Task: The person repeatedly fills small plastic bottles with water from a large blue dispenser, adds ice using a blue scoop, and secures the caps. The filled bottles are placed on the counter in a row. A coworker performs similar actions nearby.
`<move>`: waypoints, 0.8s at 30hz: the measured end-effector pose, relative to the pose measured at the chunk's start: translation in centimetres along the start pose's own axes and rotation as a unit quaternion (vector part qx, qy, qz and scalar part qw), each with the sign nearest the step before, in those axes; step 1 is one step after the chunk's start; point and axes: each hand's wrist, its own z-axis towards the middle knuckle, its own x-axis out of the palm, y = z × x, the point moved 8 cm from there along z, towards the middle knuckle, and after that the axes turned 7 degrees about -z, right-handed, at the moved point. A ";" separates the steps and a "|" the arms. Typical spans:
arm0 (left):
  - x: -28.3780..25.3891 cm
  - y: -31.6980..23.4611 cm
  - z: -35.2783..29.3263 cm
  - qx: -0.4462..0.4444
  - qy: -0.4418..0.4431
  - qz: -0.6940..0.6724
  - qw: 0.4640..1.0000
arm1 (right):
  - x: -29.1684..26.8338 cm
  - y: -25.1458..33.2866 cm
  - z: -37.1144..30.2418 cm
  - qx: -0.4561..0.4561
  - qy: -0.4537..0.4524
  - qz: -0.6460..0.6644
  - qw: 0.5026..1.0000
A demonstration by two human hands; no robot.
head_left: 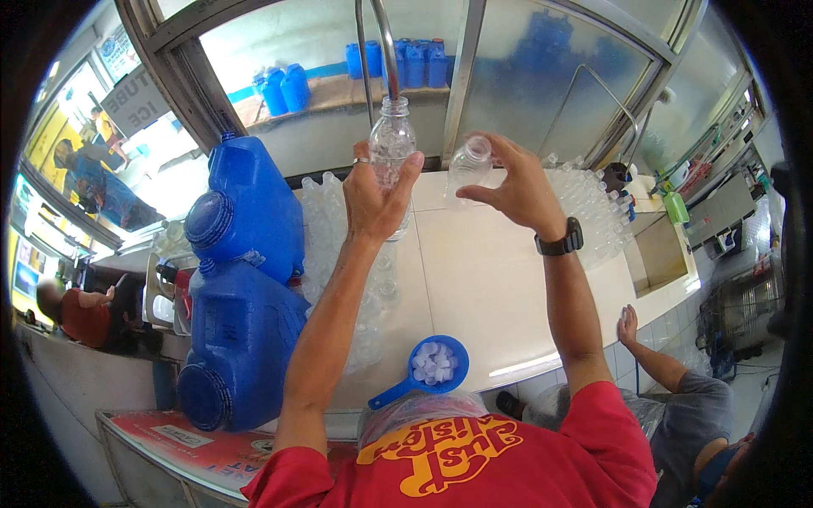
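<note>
Clear ribbed plastic bottle point(393, 134), clasped in the left hand point(378, 190), its long axis running up the view, its neck right at the tip of the curved silver metal tube point(389, 52); the left hand is nearer that tube; to the right, apart, the right hand point(517, 184) grips a second clear plastic bottle point(466, 172), neck tilted rightward, over the cream tiled table point(483, 279).

The fingers of our left hand point(378, 199) hold an upright clear plastic bottle point(392, 140), its mouth at the end of a curved silver metal pipe point(389, 51). Our right hand point(523, 193) grips a tilted, uncapped clear plastic bottle point(466, 173). On the cream tiled tabletop point(457, 284) near us sits a round blue plastic scoop point(392, 394) of white ice pieces point(434, 362); big blue plastic jugs point(258, 199) stand at our left.
</note>
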 end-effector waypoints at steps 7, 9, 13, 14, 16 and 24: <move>0.3 1.2 0.5 -0.016 0.013 -0.011 1.000 | -1.3 1.5 4.1 -0.056 -0.007 -0.225 0.973; 0.2 2.0 -0.2 0.004 0.014 -0.022 1.000 | -0.7 1.7 5.3 -0.058 -0.036 -0.283 0.957; -1.5 3.1 -6.3 0.083 -0.004 0.190 0.978 | 4.4 5.1 7.8 -0.157 -0.010 -0.178 0.971; -2.0 4.4 -8.8 0.019 0.013 0.137 0.990 | 5.9 5.8 8.4 -0.148 0.019 -0.066 0.987; -2.6 6.9 -12.6 -0.090 0.038 0.036 0.995 | 5.8 5.5 8.9 -0.061 -0.041 0.048 0.996; -3.1 8.5 -21.6 -0.130 0.289 0.164 0.934 | 4.3 6.7 8.4 -0.012 -0.044 0.084 0.995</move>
